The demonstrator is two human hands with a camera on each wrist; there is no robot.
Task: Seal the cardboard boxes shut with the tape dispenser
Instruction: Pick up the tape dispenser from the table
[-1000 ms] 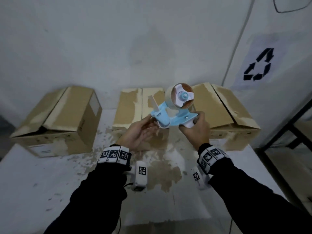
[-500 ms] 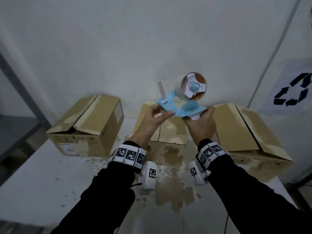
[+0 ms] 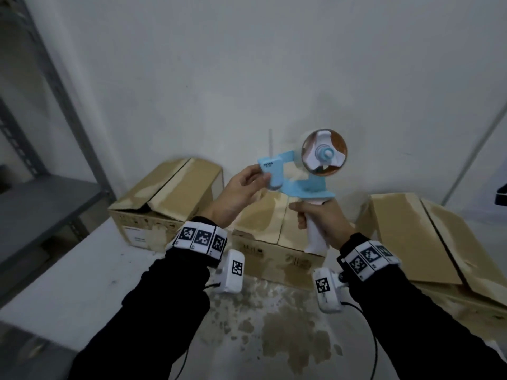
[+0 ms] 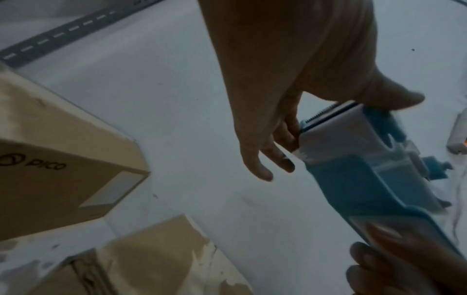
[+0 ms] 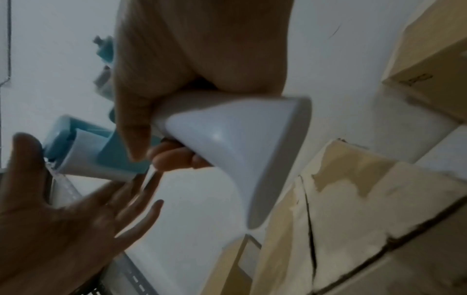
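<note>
Nearest: two black sleeves (image 3: 153, 303) with marker bands at the wrists, a white tracker hanging below each. Right hand (image 3: 321, 224) wrapped tight round the white handle (image 5: 235, 143) of the tape dispenser (image 3: 297, 178), fingers and thumb curled fully about it; dispenser held up in the air over the middle box (image 3: 274, 229), well clear of every box top. Left hand (image 3: 237, 193) at the blue front end of the dispenser, thumb on top beside the toothed blade (image 4: 321, 113), inner fingertips against the white plate under it, outer fingers straight and loose; whether it is pinching the loose end of the tape, cannot tell. Tape roll (image 3: 323, 152) on its white hub, uppermost, facing the head camera. Below: white table (image 3: 68, 275), paint worn to brown patches at centre. Further back, three cardboard boxes in a row against the wall: left box (image 3: 170, 198) with flaps ajar, middle box flaps down with open seam, right box (image 3: 419, 237) flaps down. Grey metal shelf (image 3: 35, 198) far left. Pale wall (image 3: 219, 64) behind.
</note>
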